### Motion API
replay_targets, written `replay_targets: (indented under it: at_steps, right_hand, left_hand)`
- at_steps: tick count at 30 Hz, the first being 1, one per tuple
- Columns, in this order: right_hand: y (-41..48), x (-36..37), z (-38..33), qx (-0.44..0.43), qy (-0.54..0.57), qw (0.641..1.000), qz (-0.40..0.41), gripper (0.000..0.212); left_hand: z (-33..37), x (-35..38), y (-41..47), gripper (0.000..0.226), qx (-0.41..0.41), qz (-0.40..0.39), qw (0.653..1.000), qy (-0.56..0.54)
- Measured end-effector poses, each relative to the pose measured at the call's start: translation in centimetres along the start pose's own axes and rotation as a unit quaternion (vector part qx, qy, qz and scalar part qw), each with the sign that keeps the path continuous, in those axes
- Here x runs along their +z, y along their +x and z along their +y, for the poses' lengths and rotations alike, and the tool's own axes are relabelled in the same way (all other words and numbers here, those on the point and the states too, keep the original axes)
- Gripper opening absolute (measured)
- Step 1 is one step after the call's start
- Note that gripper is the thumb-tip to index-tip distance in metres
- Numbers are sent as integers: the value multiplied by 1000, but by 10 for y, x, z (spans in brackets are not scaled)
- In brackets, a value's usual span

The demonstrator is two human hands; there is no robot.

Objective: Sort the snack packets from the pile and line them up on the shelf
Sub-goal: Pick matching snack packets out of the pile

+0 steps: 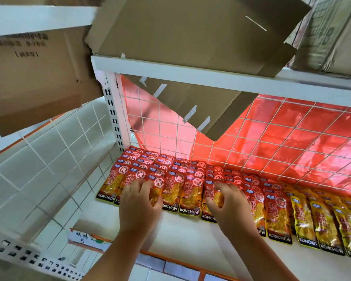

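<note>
Now the left hand (140, 201) and right hand (231, 203) each pinch one of the red packets (189, 194), long axis six-to-twelve; yellow packets (304, 218) lie at three o'clock, nearer the right hand.

White tiled wall (49, 159), wire grid backing (193, 148), red plastic sheet (292, 136)

The red packets (188, 191) carry a yellow noodle picture and a black bottom band lettered KONCHEW in white. The yellow packets (322, 226) wear the same band. The shelf (180, 236) is white, and a white wire grid (211, 147) crosses a glossy red plastic sheet (292, 138). The cardboard (190, 33) is plain brown, and the tiles (39, 169) are white with grey grout.
</note>
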State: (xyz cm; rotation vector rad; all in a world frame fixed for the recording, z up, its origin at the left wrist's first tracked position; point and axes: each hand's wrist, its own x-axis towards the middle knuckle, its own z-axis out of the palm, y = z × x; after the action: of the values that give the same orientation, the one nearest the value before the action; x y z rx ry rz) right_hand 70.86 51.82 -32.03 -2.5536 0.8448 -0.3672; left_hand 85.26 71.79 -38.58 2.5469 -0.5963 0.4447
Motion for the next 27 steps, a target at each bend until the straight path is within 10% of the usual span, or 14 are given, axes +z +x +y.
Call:
replay_targets:
  at_steps: [27]
  right_hand:
    - [-3, 1, 7, 4, 2, 1000, 10, 41]
  left_hand:
    - [-1, 3, 4, 60, -5, -18, 999, 33]
